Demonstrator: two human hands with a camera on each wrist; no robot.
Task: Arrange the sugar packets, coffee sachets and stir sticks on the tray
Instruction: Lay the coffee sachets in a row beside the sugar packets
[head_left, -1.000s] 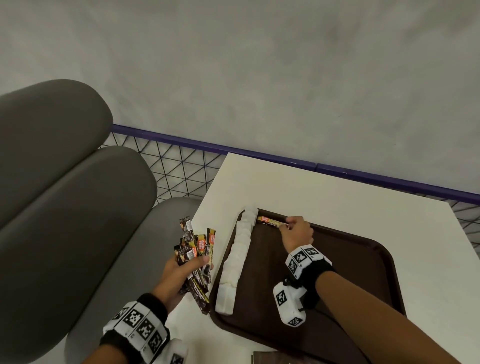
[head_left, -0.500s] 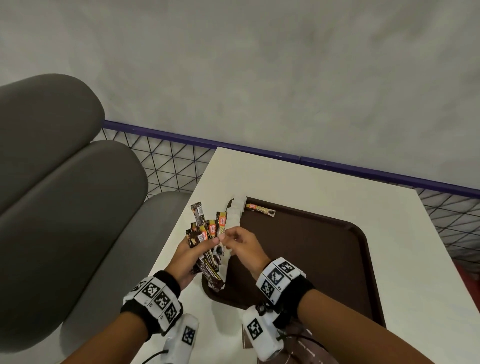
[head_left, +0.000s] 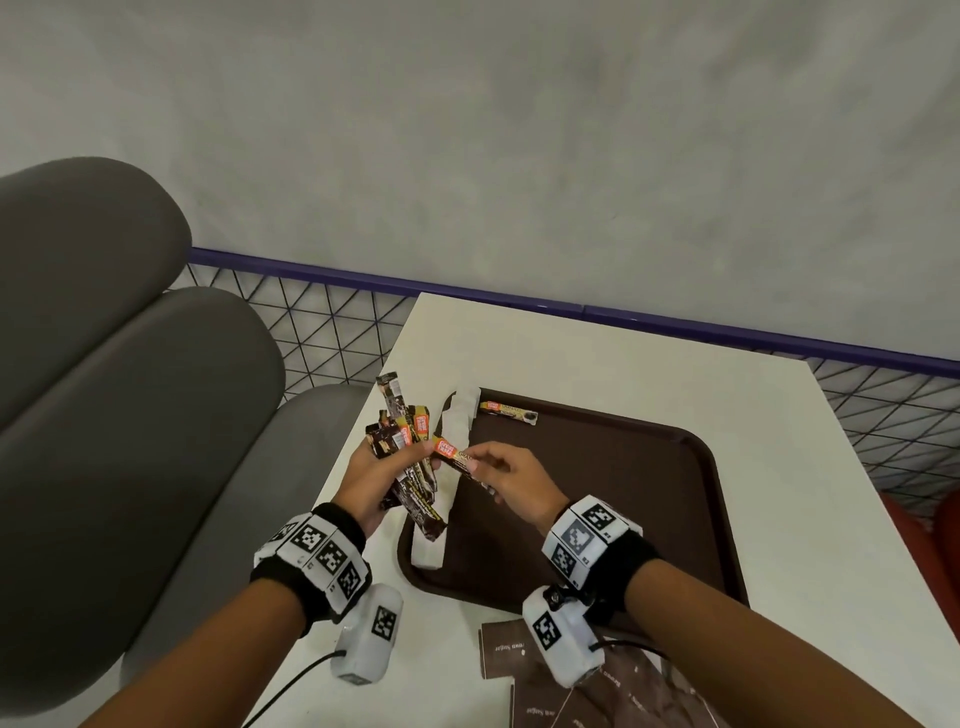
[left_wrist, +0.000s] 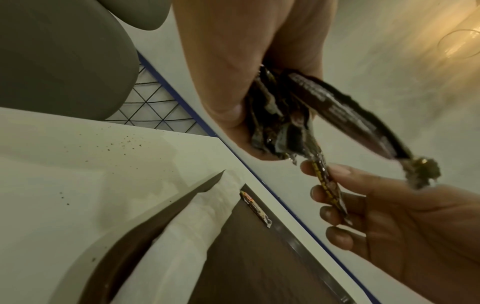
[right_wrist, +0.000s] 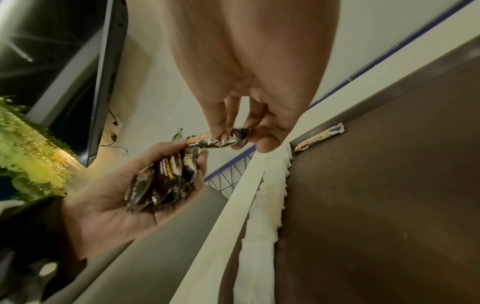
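a fan of coffee sachets (head_left: 402, 457) is clamped in the left hand (head_left: 371, 480), thumb across the front, fingers curled behind, held just off the tray's near-left corner so single sticks can be peeled off w/o the rest slipping. one sachet (head_left: 460, 460) is pinched at its lower end betw. thumb and fingertips of the right hand (head_left: 511, 480); its orange end is overlapped w/ the bundle, so it is judged to be mid-draw, prob. for the next slot. the brown tray (head_left: 649, 509) is set on the white table (head_left: 623, 364). a row of white sugar packets (head_left: 447, 467) is laid overlapping along the tray's left edge, presumably so the middle is kept free. one placed sachet (head_left: 508, 411) is lying flat at the far-left corner, just beside the top sugar packet, along the far rim, likely the start of a row. brown sugar packets (head_left: 514, 649) are left on the table near the right wrist. no stir sticks can be made out. approx. early-to-mid task is judged.
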